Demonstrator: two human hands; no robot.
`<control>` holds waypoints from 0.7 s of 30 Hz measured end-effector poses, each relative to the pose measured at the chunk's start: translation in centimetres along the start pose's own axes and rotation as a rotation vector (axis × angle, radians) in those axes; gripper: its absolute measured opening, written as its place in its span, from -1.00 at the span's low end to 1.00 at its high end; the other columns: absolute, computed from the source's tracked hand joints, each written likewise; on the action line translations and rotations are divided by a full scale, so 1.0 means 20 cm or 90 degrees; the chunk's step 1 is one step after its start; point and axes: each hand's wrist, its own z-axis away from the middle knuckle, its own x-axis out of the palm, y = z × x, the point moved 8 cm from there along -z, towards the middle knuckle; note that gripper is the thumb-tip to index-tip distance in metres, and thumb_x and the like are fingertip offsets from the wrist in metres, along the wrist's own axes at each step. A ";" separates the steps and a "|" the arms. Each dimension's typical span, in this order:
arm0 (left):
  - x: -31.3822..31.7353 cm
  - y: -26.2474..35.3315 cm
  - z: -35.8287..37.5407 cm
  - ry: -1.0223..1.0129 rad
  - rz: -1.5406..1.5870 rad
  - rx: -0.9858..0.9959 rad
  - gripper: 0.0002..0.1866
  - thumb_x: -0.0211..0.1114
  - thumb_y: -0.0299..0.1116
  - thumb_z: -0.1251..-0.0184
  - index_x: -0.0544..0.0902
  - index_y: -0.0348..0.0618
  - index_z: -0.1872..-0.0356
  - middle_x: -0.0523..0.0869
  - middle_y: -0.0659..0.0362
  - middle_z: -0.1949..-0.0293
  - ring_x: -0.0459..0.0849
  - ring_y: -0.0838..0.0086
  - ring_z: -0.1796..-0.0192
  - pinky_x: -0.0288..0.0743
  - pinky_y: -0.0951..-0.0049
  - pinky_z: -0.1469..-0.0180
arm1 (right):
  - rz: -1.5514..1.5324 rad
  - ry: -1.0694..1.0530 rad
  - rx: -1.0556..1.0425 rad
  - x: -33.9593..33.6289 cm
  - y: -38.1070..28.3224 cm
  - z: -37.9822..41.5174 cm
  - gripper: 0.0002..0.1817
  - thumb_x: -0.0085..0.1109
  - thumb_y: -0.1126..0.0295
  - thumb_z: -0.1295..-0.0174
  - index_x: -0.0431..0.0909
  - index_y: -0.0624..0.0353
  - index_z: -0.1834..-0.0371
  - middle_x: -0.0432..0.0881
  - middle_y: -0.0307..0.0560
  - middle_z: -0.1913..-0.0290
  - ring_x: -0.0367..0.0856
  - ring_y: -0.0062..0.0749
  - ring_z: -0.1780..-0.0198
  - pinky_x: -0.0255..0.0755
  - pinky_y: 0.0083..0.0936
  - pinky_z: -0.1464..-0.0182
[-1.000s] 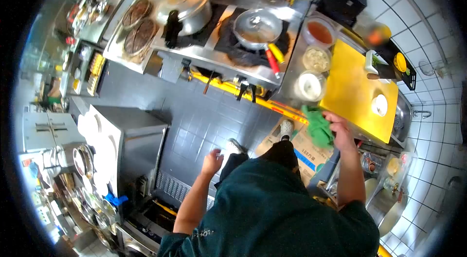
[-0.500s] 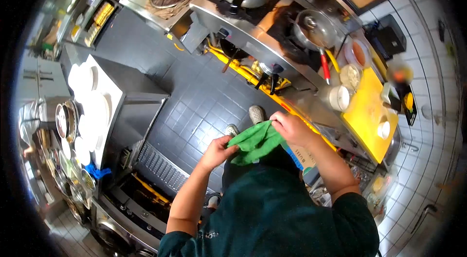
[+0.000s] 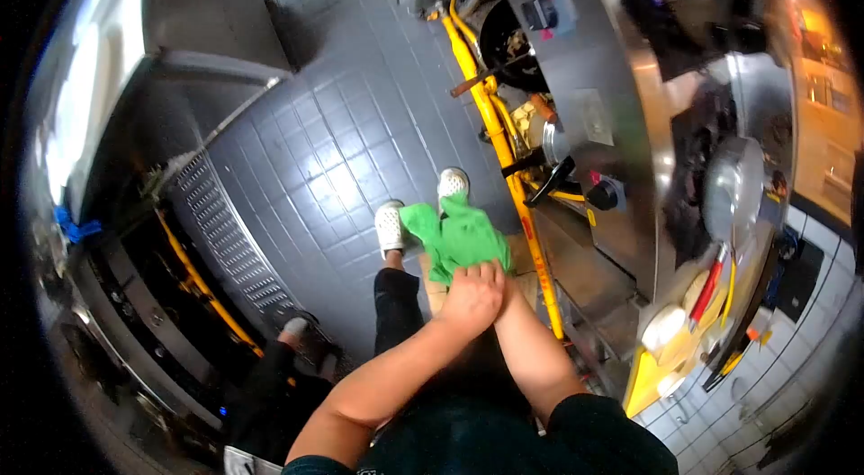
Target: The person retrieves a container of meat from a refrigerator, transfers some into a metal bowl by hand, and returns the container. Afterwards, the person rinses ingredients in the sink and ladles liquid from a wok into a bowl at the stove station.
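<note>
A crumpled green cloth (image 3: 454, 237) hangs out in front of me, low over my shoes. My left hand (image 3: 472, 297) is closed at its near edge, fingers curled, and lies across my right wrist. Of my right arm, the forearm (image 3: 531, 331) shows up to the wrist. My right hand itself is hidden behind the left hand and the cloth, so its fingers cannot be made out.
A steel stove (image 3: 594, 115) with a yellow pipe (image 3: 517, 196) runs along my right. Beyond stand a red-handled pan (image 3: 733, 192) and a yellow board (image 3: 641, 385). A steel cabinet (image 3: 207, 12) is on my left; another person's dark-clothed leg (image 3: 279, 385) is beside me.
My hands have come together; before, they held the cloth spread between them. The cloth now hangs bunched beyond them. The view has turned and tipped down toward the floor.
</note>
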 end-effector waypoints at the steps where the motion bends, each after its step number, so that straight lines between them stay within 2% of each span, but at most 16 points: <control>1: 0.02 -0.02 -0.04 0.019 0.034 -0.001 -0.51 0.19 -0.39 -0.24 0.54 -0.33 -0.22 0.65 -0.08 -0.03 0.69 0.15 0.01 0.59 0.12 0.04 | 0.054 0.006 -0.010 -0.05 -0.07 -0.06 -0.75 0.13 0.30 -0.41 0.64 0.17 -0.03 0.68 -0.02 0.03 0.64 -0.26 0.05 0.51 -0.38 -0.02; 3: 0.04 -0.07 -0.12 0.062 0.093 0.002 -0.46 0.17 -0.37 -0.27 0.50 -0.33 -0.29 0.58 -0.16 -0.19 0.65 0.10 -0.11 0.60 0.08 -0.03 | 0.157 0.042 -0.081 -0.14 -0.24 -0.16 -0.74 0.14 0.33 -0.40 0.64 0.19 -0.05 0.69 -0.03 0.02 0.64 -0.29 0.05 0.51 -0.41 -0.03; 4: 0.07 -0.10 -0.14 0.072 0.108 -0.002 -0.45 0.23 -0.37 -0.29 0.48 -0.29 -0.32 0.47 -0.22 -0.30 0.58 0.00 -0.21 0.59 0.03 -0.11 | 0.212 0.064 -0.126 -0.18 -0.35 -0.21 -0.73 0.14 0.34 -0.39 0.64 0.20 -0.07 0.69 -0.03 0.02 0.64 -0.30 0.05 0.52 -0.42 -0.03; 7: 0.21 -0.24 -0.12 0.113 0.281 -0.048 -0.45 0.32 -0.38 -0.27 0.50 -0.27 -0.31 0.49 -0.23 -0.27 0.58 -0.07 -0.20 0.57 0.05 -0.13 | 0.380 0.135 -0.279 -0.23 -0.70 -0.39 -0.70 0.16 0.39 -0.37 0.64 0.23 -0.10 0.70 -0.04 0.00 0.65 -0.34 0.05 0.53 -0.45 -0.04; 9: 0.35 -0.35 -0.04 0.088 0.320 -0.105 -0.52 0.36 -0.40 -0.27 0.56 -0.29 -0.22 0.53 -0.26 -0.21 0.59 -0.11 -0.16 0.56 0.06 -0.16 | 0.455 0.097 -0.317 -0.20 -0.91 -0.54 -0.68 0.17 0.42 -0.35 0.64 0.25 -0.13 0.70 -0.04 -0.01 0.66 -0.36 0.05 0.53 -0.47 -0.05; 11: 0.49 -0.44 0.06 0.038 0.367 -0.148 -0.53 0.37 -0.43 -0.25 0.57 -0.31 -0.19 0.56 -0.28 -0.18 0.61 -0.12 -0.11 0.56 0.08 -0.15 | 0.512 0.047 -0.328 -0.14 -1.08 -0.71 -0.66 0.18 0.45 -0.34 0.63 0.27 -0.15 0.71 -0.05 -0.02 0.66 -0.39 0.05 0.54 -0.49 -0.06; 13: 0.59 -0.51 0.19 0.047 0.353 -0.176 -0.57 0.34 -0.46 -0.22 0.59 -0.31 -0.14 0.60 -0.23 -0.11 0.64 -0.09 0.00 0.57 0.06 -0.07 | 0.525 0.005 -0.313 -0.10 -1.21 -0.89 -0.64 0.19 0.49 -0.32 0.63 0.29 -0.18 0.71 -0.05 -0.03 0.67 -0.41 0.04 0.54 -0.52 -0.06; 15: 0.70 -0.54 0.31 -0.045 0.392 -0.232 -0.59 0.31 -0.47 -0.24 0.60 -0.31 -0.14 0.63 -0.19 -0.08 0.64 -0.09 0.01 0.57 0.06 -0.06 | 0.431 -0.012 -0.267 -0.17 -1.28 -1.06 -0.64 0.19 0.50 -0.33 0.63 0.30 -0.18 0.70 -0.05 -0.06 0.66 -0.43 0.01 0.55 -0.53 -0.08; 16: 0.74 -0.55 0.36 -0.047 0.399 -0.249 -0.59 0.32 -0.46 -0.24 0.60 -0.32 -0.13 0.63 -0.18 -0.08 0.64 -0.08 -0.01 0.58 0.08 -0.08 | 0.364 -0.016 -0.239 -0.21 -1.31 -1.14 -0.66 0.19 0.50 -0.35 0.63 0.30 -0.18 0.68 -0.05 -0.09 0.65 -0.43 -0.03 0.55 -0.53 -0.09; 18: 0.82 -0.55 0.48 -0.055 0.410 -0.277 -0.58 0.32 -0.43 -0.23 0.62 -0.32 -0.13 0.64 -0.16 -0.10 0.65 -0.05 -0.06 0.58 0.12 -0.10 | 0.620 0.083 -0.307 -0.23 -1.38 -1.19 -0.68 0.19 0.48 -0.37 0.63 0.30 -0.16 0.68 -0.05 -0.08 0.64 -0.42 -0.04 0.56 -0.51 -0.11; 21: 0.85 -0.54 0.60 -0.035 0.434 -0.336 -0.65 0.30 -0.47 -0.28 0.65 -0.32 -0.08 0.66 -0.17 -0.05 0.65 -0.10 -0.04 0.58 0.06 -0.11 | 1.005 0.251 -0.414 -0.18 -1.51 -1.15 -0.69 0.19 0.44 -0.40 0.63 0.30 -0.14 0.68 -0.06 -0.05 0.64 -0.40 -0.07 0.56 -0.48 -0.12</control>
